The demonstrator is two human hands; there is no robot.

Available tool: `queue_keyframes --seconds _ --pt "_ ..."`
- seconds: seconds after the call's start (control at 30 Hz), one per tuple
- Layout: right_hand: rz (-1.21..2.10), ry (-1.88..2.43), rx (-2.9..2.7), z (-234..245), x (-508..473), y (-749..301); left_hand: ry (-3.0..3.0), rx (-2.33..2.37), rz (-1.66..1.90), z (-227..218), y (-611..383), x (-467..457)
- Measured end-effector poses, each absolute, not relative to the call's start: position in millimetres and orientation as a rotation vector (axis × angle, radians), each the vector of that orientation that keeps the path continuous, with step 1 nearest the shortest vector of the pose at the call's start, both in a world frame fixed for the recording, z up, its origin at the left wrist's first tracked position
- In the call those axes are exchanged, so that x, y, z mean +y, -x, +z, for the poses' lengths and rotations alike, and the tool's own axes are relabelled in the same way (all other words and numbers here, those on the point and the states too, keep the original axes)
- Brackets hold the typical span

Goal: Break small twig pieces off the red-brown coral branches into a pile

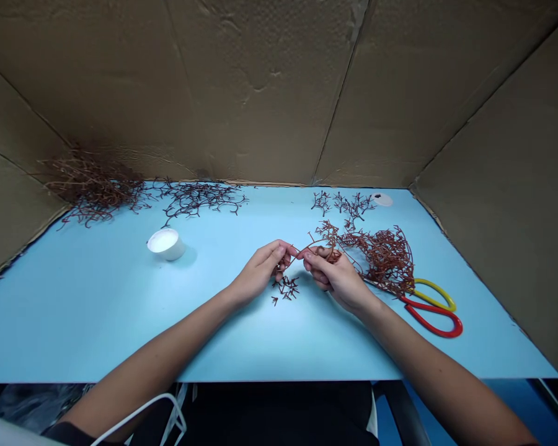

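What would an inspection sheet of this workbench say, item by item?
Surface: pale blue tabletop.
Job's things: reddish-brown sprig, with small snipped pieces lying below the hands.
Clutter: tangled sprig bundle, dark sprigs, a heap of sprigs, white cup, white disc, red-and-yellow-handled scissors.
Grips: left hand and right hand both hold the sprig in their fingers.
Cables: white cord below the table edge, near the left forearm.
Surroundings: cardboard walls behind and beside the table.
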State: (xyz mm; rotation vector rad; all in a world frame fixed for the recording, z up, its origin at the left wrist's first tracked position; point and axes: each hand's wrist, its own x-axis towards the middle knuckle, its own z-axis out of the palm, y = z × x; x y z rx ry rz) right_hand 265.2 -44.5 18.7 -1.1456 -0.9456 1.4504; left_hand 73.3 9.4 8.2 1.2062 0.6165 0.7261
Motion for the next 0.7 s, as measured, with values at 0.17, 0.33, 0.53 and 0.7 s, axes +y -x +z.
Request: queue_keyframes --seconds 0.17,0.33,0.53,0.7 --pt "1.397 1.196 -1.084 14 -45 -263 -1.118 0.622 0.722 7 -77 7" --pt "1.267 1.246 -1.283 6 -49 -251 -1.104 0.633 0.817 0 -86 -3" --pt "1.122 1.216 -1.33 1 -50 -247 -1.196 0.655 0.818 -2 -87 -5" --pt "1.129 1.221 -1.439 3 -50 -253 -1.211 0.662 0.697 3 -87 -4"
